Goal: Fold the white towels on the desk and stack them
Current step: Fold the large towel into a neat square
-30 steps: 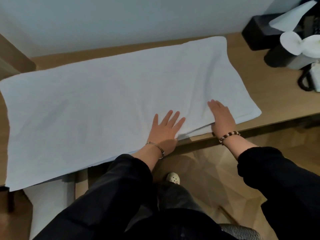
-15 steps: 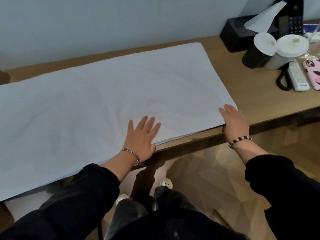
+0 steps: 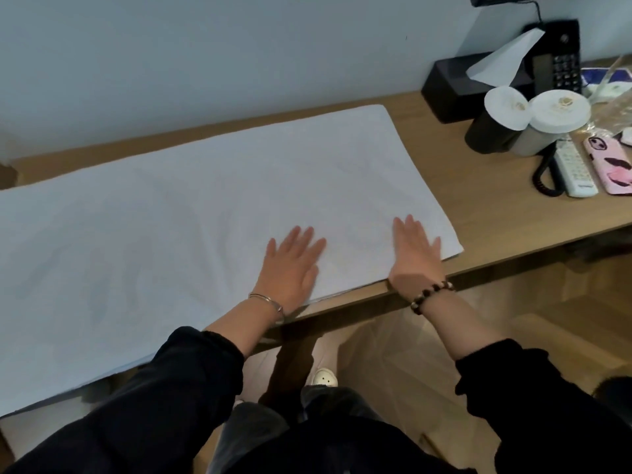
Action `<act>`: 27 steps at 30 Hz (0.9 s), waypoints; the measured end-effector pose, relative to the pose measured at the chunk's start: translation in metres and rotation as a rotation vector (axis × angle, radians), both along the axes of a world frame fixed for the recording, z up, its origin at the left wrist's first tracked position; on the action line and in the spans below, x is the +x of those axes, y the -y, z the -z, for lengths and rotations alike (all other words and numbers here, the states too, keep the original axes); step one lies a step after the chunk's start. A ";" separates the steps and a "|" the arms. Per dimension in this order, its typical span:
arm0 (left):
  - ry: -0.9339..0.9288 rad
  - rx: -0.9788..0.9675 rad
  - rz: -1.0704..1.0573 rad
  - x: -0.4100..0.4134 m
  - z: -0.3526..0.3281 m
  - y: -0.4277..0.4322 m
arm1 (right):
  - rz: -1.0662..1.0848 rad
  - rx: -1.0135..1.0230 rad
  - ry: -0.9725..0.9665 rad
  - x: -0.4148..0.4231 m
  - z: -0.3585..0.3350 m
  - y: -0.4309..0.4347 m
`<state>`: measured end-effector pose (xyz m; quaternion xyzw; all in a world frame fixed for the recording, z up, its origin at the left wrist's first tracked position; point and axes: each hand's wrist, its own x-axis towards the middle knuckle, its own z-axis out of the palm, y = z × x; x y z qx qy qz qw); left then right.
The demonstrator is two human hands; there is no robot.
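Both hands are sliding forward now, off the near edge where they were half a second ago and further onto the white towel (image 3: 171, 234). The right hand (image 3: 415, 258) is coming in from the corner it was covering, and that corner is now showing just to its right.

The left hand (image 3: 290, 268) is lying palm down on the cloth, fingers straight and slightly fanned, with a thin metal bangle (image 3: 266, 301) at the wrist. The right hand is doing the same beside it, flat and pressing, with a beaded bracelet (image 3: 432, 294) sitting right over the bench edge. The two hands are staying apart, with a strip of towel showing between them, and neither is gripping anything.

The towel is spreading out flat on the wooden bench (image 3: 496, 206), running well away to the left of the left hand and ending just right of the right hand. Beyond the fingertips it is reaching almost to the wall.

Far off to the right of the right hand, a black tissue box (image 3: 455, 87) is sitting with a tissue poking up. Two lidded cups (image 3: 547, 124) are standing nearer, and a white remote (image 3: 574, 169) and a pink phone case (image 3: 612, 165) are lying beside them. Below the wrists, dark sleeves and a white shoe (image 3: 325, 378) are showing over the wood floor.
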<state>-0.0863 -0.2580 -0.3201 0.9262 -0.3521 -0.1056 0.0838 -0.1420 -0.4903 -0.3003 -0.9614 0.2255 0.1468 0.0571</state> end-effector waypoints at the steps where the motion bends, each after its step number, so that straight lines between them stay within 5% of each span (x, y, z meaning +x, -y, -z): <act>1: 0.023 0.035 -0.125 0.010 0.000 0.004 | -0.048 0.050 0.080 0.010 0.001 -0.014; 6: 0.020 0.219 -0.221 0.027 0.016 0.021 | -0.307 0.043 0.033 0.043 0.014 -0.031; 15: -0.094 0.069 -0.029 0.042 -0.003 0.076 | 0.027 -0.153 0.018 0.062 0.000 0.017; 22: -0.034 0.190 -0.399 0.123 -0.001 0.034 | -0.446 0.046 0.107 0.141 0.023 -0.015; 27: 0.033 0.180 -0.422 0.126 0.026 0.041 | -0.297 -0.032 0.131 0.201 0.041 0.047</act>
